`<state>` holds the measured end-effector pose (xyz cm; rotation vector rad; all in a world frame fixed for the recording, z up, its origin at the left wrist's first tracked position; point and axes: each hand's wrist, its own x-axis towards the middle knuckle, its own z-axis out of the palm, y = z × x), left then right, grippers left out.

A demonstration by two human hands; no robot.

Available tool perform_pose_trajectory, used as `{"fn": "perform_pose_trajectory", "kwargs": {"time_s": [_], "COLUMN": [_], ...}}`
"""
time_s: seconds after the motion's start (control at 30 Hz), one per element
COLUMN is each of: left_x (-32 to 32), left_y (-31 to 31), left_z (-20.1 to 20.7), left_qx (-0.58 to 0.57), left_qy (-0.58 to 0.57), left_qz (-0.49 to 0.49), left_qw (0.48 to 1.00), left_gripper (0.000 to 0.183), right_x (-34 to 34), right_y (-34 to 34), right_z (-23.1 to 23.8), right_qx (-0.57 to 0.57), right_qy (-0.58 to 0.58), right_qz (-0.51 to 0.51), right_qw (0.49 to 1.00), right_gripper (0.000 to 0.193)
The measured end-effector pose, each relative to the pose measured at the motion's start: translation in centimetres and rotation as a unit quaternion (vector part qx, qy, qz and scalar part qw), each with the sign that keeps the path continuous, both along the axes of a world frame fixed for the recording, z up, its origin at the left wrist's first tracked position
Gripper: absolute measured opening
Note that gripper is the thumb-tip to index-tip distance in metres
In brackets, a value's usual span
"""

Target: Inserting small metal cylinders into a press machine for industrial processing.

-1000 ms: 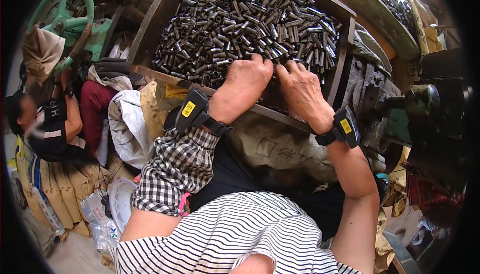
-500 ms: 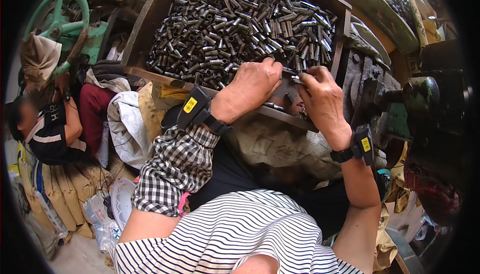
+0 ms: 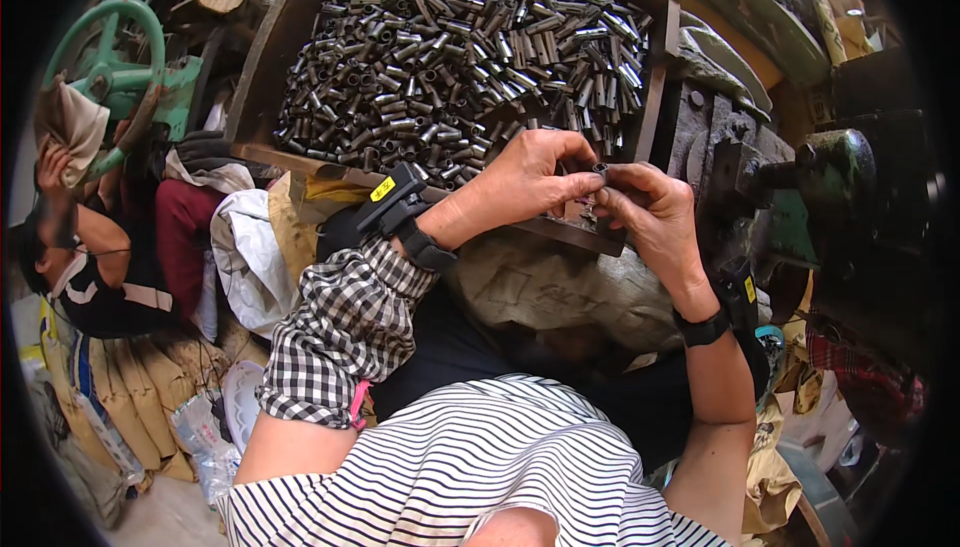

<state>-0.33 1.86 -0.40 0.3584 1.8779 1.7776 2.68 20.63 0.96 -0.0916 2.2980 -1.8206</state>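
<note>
The left hand (image 3: 540,182) and the right hand (image 3: 662,222) are meeting above the tray's near right corner, and a small dark tube (image 3: 600,169) is sitting between their fingertips. It is lying just right of the left thumb and forefinger, and just left and slightly to the far side of the right hand's fingers (image 3: 622,209). Neither hand is clearly nearer, since both appear to be touching it. One round, open end is facing up; the body is being hidden by the fingers, so the long axis seems to be pointing mostly downward, its exact tilt not showing.

The left thumb and forefinger are pinching the tube from the left. The right thumb and forefinger are bunching together at it from the right, but whether they are gripping it or only steadying it, I cannot tell. The other fingers of both hands are curling inward.

The tray (image 3: 662,62) is holding a broad pile (image 3: 450,67) of similar tubes, spreading far and left of the hands. Sacking (image 3: 560,292) is hanging on its near side, and a dark machine (image 3: 840,172) is standing to the right.
</note>
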Motion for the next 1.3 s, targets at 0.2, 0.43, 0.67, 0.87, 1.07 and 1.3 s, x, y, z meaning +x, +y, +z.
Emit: {"fn": "perform_pose_trajectory", "kwargs": {"time_s": [0.2,0.43,0.67,0.87,1.07,1.3], "left_x": [0.0,-0.1,-1.9,-0.8,-1.1,-0.7], "left_y": [0.4,-0.2,-1.3,-1.2,-0.8,-0.2], "left_z": [0.2,0.1,0.7,-0.2,-0.6,-1.4], "left_qx": [-0.015,0.061,0.093,-0.285,-0.328,-0.325], "left_qy": [0.065,-0.055,-0.033,0.397,0.422,0.443], "left_qz": [0.008,0.014,0.188,-0.076,-0.176,-0.078], "left_qw": [0.998,0.997,0.977,0.869,0.827,0.832], "left_gripper": [0.017,0.014,0.023,0.023,0.016,0.018], "right_x": [-0.3,-0.3,0.2,-1.2,-0.6,-0.1], "right_y": [0.6,0.8,1.3,2.9,2.6,1.9], "right_z": [0.3,1.1,1.0,1.5,0.1,0.7], "right_qx": [-0.003,-0.15,-0.191,-0.152,-0.145,-0.057], "right_qy": [-0.056,-0.199,-0.172,-0.084,-0.109,-0.067], "right_qz": [0.033,0.065,0.051,-0.049,-0.03,-0.031], "right_qw": [0.998,0.966,0.965,0.983,0.983,0.996], "right_gripper": [0.014,0.013,0.016,0.013,0.012,0.012]}}
